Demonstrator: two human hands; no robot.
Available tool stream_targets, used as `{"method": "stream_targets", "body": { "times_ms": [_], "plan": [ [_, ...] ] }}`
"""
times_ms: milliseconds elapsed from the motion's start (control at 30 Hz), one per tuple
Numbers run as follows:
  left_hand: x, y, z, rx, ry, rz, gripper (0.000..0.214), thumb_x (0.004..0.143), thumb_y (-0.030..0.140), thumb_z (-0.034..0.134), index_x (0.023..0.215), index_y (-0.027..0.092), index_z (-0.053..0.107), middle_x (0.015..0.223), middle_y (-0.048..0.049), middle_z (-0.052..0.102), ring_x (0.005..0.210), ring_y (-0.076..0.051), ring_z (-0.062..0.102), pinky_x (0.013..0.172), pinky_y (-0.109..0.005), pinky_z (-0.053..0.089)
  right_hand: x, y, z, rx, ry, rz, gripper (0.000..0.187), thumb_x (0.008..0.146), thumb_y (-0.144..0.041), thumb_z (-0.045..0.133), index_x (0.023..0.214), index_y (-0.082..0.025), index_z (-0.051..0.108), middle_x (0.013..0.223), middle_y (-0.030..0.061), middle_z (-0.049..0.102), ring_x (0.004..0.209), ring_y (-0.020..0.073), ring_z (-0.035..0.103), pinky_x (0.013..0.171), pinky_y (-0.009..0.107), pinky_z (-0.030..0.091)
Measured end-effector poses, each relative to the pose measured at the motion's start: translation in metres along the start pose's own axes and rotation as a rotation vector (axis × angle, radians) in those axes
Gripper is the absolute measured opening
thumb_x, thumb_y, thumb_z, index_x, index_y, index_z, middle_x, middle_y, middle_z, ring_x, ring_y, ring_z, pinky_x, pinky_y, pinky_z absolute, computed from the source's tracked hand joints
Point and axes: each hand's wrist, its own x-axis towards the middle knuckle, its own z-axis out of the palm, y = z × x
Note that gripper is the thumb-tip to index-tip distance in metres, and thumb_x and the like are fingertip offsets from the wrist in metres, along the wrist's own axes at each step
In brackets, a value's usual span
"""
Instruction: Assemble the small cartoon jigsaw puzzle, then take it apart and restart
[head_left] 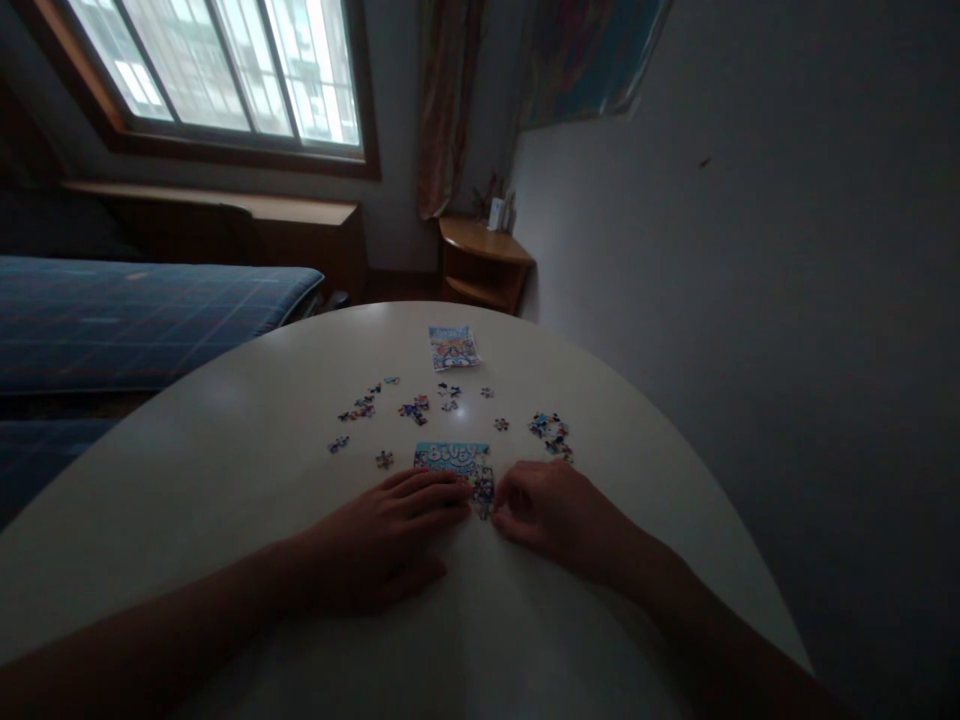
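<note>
A partly built jigsaw (454, 460) with a blue top strip lies on the white round table (247, 470) in front of me. My left hand (390, 535) lies flat on the table, its fingers stretched out and touching the jigsaw's lower left edge. My right hand (544, 510) rests at the jigsaw's lower right corner with fingers curled in a pinch; what they hold is too small to make out. Loose puzzle pieces (409, 405) are scattered beyond the jigsaw, with a cluster of pieces (551, 432) at the right.
A small picture card (453, 346) lies at the table's far side. A bed with a blue checked cover (135, 315) stands at the left. A wooden corner shelf (484, 260) and a window (225, 70) are behind; a plain wall runs along the right.
</note>
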Motion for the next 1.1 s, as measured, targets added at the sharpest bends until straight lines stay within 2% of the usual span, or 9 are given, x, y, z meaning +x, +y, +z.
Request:
{"method": "stream_targets", "body": {
  "times_ms": [200,433,700,1100],
  "plan": [
    [-0.0012,-0.0001,0.001,0.017,-0.009,-0.006,0.055,0.093,0.035,0.053,0.145,0.021,0.039,0.153,-0.0098,0.039,0.139,-0.029,0.038,0.116,-0.05,0.031,0.0018,0.0031,0.0028,-0.017,0.01,-0.013,0.008,0.077,-0.02,0.068,0.085,-0.02,0.07,0.075,-0.0012,0.068,0.065,0.012,0.06,0.066,0.025,0.04],
    [-0.0003,0.0001,0.0004,-0.024,0.031,0.005,0.054,0.093,0.034,0.053,0.144,0.022,0.04,0.151,-0.0091,0.042,0.138,-0.029,0.039,0.116,-0.049,0.032,0.0008,0.0025,0.0036,-0.115,0.007,-0.088,0.013,0.081,-0.017,0.068,0.086,-0.026,0.075,0.086,-0.0003,0.072,0.077,0.0152,0.066,0.081,0.033,0.039],
    [-0.0008,0.0002,0.0007,-0.03,0.031,-0.001,0.055,0.093,0.033,0.053,0.146,0.023,0.038,0.151,-0.009,0.042,0.138,-0.028,0.04,0.117,-0.048,0.03,-0.0014,-0.0026,-0.002,-0.189,-0.014,-0.157,0.012,0.085,-0.02,0.067,0.089,-0.028,0.076,0.091,0.001,0.072,0.08,0.0158,0.065,0.08,0.034,0.037],
    [0.0001,0.0004,0.0008,0.015,-0.009,-0.006,0.054,0.094,0.033,0.052,0.145,0.021,0.039,0.152,-0.0088,0.04,0.139,-0.028,0.038,0.117,-0.048,0.029,-0.0024,-0.0047,0.0024,-0.285,-0.055,-0.238,0.015,0.089,-0.02,0.062,0.093,-0.027,0.074,0.09,0.0001,0.073,0.082,0.0171,0.064,0.077,0.033,0.04]
  ]
}}
